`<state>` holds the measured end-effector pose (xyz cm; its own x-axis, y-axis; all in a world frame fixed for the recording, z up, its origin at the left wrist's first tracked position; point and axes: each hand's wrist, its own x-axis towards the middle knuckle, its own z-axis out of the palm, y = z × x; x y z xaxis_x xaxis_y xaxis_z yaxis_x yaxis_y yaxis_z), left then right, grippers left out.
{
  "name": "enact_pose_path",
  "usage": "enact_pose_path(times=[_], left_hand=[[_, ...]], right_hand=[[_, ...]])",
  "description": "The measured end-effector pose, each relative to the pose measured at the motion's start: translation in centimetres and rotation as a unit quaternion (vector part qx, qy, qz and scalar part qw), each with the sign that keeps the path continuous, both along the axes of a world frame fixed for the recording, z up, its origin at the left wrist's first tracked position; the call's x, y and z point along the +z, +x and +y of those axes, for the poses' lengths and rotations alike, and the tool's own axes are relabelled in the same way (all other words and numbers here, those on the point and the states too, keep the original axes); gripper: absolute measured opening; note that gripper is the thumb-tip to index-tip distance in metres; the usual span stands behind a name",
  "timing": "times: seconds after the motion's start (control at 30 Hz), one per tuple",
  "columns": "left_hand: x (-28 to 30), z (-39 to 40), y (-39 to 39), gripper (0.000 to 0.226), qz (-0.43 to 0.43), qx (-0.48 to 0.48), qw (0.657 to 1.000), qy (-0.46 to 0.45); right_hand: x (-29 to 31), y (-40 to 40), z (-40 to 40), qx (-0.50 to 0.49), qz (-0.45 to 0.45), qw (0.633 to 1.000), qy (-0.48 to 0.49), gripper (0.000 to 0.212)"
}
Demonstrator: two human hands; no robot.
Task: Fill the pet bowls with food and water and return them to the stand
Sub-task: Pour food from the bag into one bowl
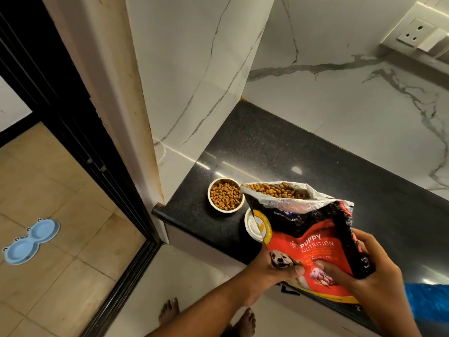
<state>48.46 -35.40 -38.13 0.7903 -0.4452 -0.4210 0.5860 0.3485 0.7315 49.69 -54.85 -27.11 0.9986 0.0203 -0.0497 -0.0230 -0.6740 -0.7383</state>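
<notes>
A steel bowl [226, 195] full of brown kibble stands near the left end of the black counter [279, 152]. A second steel bowl [250, 226] sits just to its right, mostly hidden behind the food bag, so its contents cannot be seen. I hold a red and black puppy food bag [308, 229] with both hands, tilted with its open mouth beside the full bowl and kibble showing inside. My left hand [274, 266] grips the bag's lower left, my right hand [364, 271] its lower right. The blue double-bowl stand [31, 239] lies on the tiled floor at the far left.
A marble-clad pillar [184, 76] rises left of the counter, and a marble wall [340, 81] with a socket plate [418, 32] stands behind it. A black sliding-door frame [73, 122] separates me from the tan floor. My bare feet [206, 317] stand below.
</notes>
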Motion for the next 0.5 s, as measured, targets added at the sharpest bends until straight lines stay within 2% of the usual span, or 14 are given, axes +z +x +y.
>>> enact_pose_path(times=[0.3,0.5], left_hand=[[3.2,1.3,2.5,0.078,-0.141,0.009,0.986,0.085],[4.0,0.0,3.6,0.086,-0.205,-0.002,0.968,0.147]], right_hand=[[-1.7,0.3,-0.8,-0.064,0.005,0.992,0.111,0.077],[-2.5,0.1,-2.2,-0.111,0.013,0.972,0.208,0.075]])
